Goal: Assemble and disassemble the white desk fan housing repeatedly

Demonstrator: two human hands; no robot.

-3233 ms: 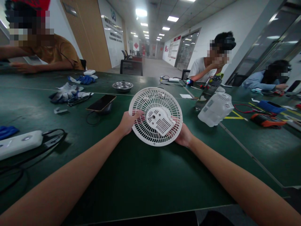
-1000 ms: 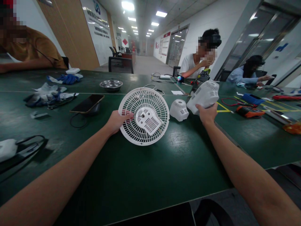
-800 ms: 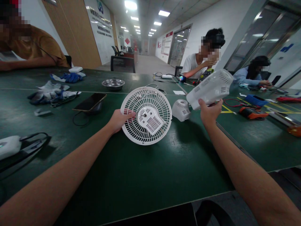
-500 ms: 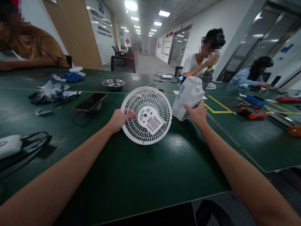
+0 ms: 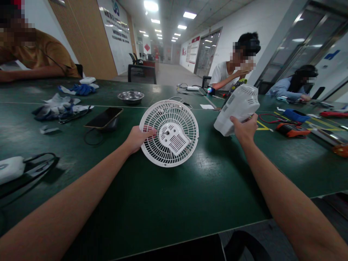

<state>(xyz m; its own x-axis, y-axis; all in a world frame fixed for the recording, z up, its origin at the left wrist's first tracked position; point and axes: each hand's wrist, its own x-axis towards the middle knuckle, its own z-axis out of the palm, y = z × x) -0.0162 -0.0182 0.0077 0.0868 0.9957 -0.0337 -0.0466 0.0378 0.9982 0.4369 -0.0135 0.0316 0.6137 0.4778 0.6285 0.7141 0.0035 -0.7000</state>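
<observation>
My left hand (image 5: 137, 139) is closed on the left rim of a round white fan grille (image 5: 176, 139), with its thumb over the slats. The grille stands tilted above the table, its slotted motor plate and a short metal shaft at the centre facing me. To its right, my right hand (image 5: 246, 128) grips a white plastic housing (image 5: 236, 108) with vent slots at its upper end. The housing is held tilted above the table, apart from the grille. Its far side is hidden, and so are the fingertips of both hands.
On the green table (image 5: 163, 203) lie a phone (image 5: 104, 117), work gloves (image 5: 58, 107), a metal bowl (image 5: 131, 96) and a white device with a cable (image 5: 12, 168). An orange-black meter (image 5: 292, 129) and a blue case (image 5: 295, 116) are at right. Several people sit around.
My right hand has carried the white housing to the right, farther from the grille. The left hand and the grille have stayed in nearly the same place.
</observation>
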